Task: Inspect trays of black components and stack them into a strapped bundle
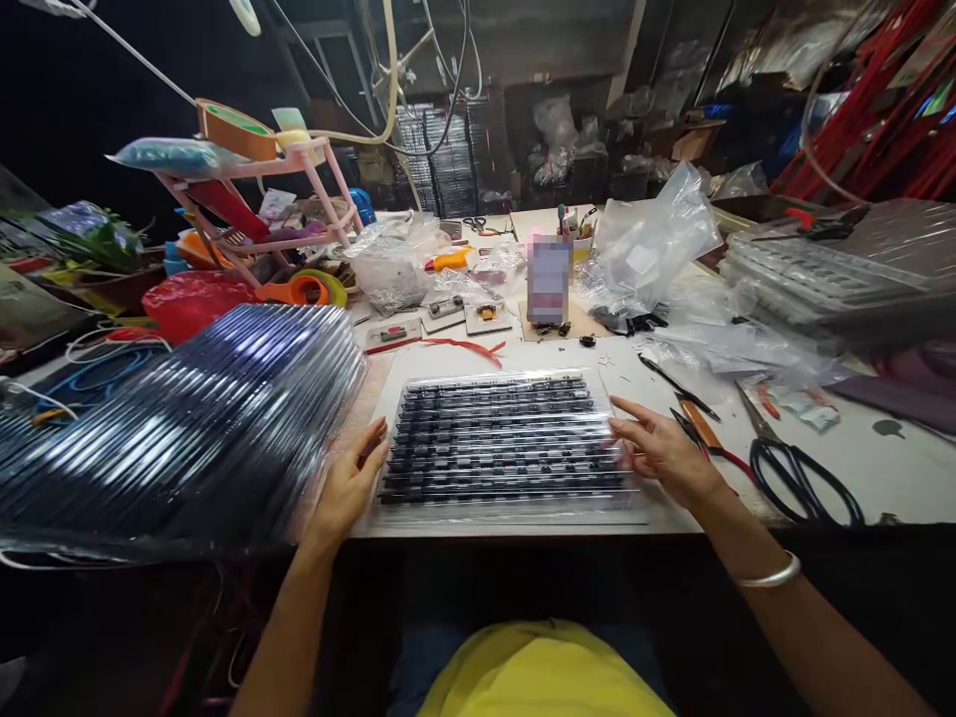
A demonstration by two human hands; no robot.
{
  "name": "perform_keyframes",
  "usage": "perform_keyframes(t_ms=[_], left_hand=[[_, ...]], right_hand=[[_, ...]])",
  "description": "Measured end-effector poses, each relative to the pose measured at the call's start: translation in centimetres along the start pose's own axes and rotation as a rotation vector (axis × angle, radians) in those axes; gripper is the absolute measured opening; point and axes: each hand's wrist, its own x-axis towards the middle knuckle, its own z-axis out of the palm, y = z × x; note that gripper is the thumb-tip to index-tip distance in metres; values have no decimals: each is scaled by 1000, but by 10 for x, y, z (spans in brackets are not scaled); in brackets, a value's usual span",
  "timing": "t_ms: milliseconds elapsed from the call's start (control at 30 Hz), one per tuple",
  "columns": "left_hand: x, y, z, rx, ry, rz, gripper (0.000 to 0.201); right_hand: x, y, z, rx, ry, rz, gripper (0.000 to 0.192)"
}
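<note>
A clear plastic tray (497, 510) with rows of small black parts lies on the white tabletop in front of me. My left hand (351, 483) is at its left edge, fingers curled against the rim. At the opposite edge, my right hand (661, 453) grips the rim with bent fingers, its index finger reaching along the side. Left of the tray stands a tall, slanting stack of similar trays (216, 398), dark and glossy. Large black-handled scissors (803, 478) lie to the right of my right hand, near orange-handled pliers (702, 428) and a black pen (676, 386).
A pink rack (329, 189) holding a tape roll (235, 129) stands behind the stack. Crumpled plastic bags (657, 234) and a blurred-out upright object (549, 279) are at the back. Empty clear trays (829, 274) are piled at the right. Cables (392, 60) hang overhead.
</note>
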Motion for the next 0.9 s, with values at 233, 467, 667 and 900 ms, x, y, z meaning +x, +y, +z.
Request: perform_keyframes(t_ms=[233,467,667,900], left_hand=[[14,8,15,118,-19,49,54],[21,5,19,285,2,139,48],[27,2,24,580,-26,191,46],[28,25,65,956,-189,365,51]], right_hand=[[14,29,-12,-661,199,-390,50],[23,29,-4,-787,107,-420,49],[31,30,8,-1195,135,-578,48],[49,24,34,-1410,-109,-850,48]])
